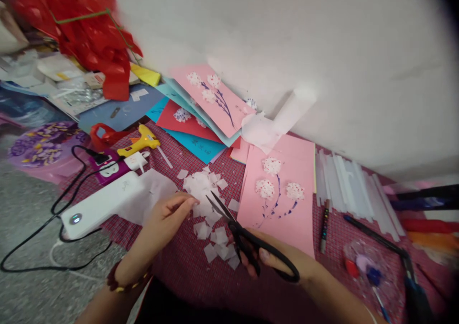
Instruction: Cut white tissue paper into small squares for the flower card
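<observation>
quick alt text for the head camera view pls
A right hand holds slightly open black scissors above small white paper pieces on a red checked cloth, with the left hand close by. Beside them lies a pink card bearing three white flowers; a yellow glue gun lies farther left.

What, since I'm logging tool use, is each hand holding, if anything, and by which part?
The right hand holds the black scissors by their handles. Whether the left hand, close to the white paper pieces, holds anything cannot be told.

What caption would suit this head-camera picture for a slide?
Right hand holding open black scissors, left hand nearby, over cut white paper pieces beside a pink flower card.
</observation>
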Demonstrator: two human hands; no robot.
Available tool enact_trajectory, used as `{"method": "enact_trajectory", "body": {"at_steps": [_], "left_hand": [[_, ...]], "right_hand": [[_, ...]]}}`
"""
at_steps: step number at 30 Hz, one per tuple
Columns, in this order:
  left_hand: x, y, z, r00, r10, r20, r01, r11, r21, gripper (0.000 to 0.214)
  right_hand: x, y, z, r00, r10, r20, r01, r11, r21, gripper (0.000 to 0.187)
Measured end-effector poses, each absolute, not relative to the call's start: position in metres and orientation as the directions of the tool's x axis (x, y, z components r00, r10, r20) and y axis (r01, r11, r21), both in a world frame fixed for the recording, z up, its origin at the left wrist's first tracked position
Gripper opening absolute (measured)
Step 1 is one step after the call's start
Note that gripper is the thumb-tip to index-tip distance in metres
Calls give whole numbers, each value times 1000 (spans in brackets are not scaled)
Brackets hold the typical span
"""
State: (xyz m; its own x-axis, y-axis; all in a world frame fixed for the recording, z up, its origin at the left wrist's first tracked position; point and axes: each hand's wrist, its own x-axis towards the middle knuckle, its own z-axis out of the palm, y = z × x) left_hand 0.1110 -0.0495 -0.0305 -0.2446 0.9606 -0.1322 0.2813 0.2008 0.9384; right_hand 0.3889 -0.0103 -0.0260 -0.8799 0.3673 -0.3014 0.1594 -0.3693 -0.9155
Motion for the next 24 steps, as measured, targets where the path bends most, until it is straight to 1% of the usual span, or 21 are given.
{"method": "enact_trajectory", "body": {"at_steps": [3, 4, 5, 6, 8, 11, 13, 15, 17, 18, 19, 21, 22, 23, 24], "left_hand": [[115, -48, -45, -208, 978, 14, 359, 63, 931, 18], [119, -48, -46, -197, 979, 46, 409, 39, 912, 22], [123, -48, -46, -198, 977, 81, 489, 27, 872, 28], [127, -51, -44, -192, 975, 108, 582, 24, 813, 33], [132, -61, -38, -187, 971, 148, 746, 42, 665, 39], [130, -87, -35, -194, 965, 178, 877, 89, 472, 44], [121, -105, -41, -215, 958, 192, 914, 128, 384, 46], [108, -116, -51, -233, 952, 198, 926, 155, 345, 44], [94, -119, -58, -249, 952, 176, 909, 167, 381, 34], [86, -118, -59, -266, 951, 158, 883, 175, 436, 29], [79, -116, -58, -302, 944, 135, 827, 189, 530, 24], [65, -108, -50, -398, 914, 77, 634, 213, 743, 16], [58, -103, -43, -438, 898, 49, 530, 214, 821, 13], [51, -98, -36, -465, 885, 26, 447, 209, 870, 13], [44, -92, -27, -474, 881, 14, 401, 201, 894, 14]], "right_hand": [[390, -20, -41, -846, 402, -349, 71, -564, -822, 66], [390, -22, -45, -832, 396, -389, 58, -635, -770, 65], [389, -23, -49, -824, 368, -432, 65, -696, -715, 63], [388, -24, -50, -819, 363, -444, 52, -724, -687, 61], [384, -25, -48, -812, 378, -445, 21, -743, -669, 61], [378, -30, -39, -821, 402, -406, -8, -719, -695, 60], [375, -34, -35, -825, 399, -399, -10, -717, -697, 57], [373, -39, -36, -816, 398, -420, -13, -739, -674, 54], [373, -44, -39, -807, 395, -439, -25, -765, -643, 53], [373, -47, -40, -808, 393, -439, -36, -776, -629, 53], [374, -51, -42, -812, 390, -434, -47, -785, -618, 53], [376, -58, -44, -818, 394, -419, -74, -795, -602, 53], [377, -62, -44, -818, 400, -413, -89, -798, -596, 53], [378, -67, -44, -814, 414, -408, -109, -798, -592, 53], [378, -71, -43, -808, 429, -404, -130, -799, -588, 53]]}}
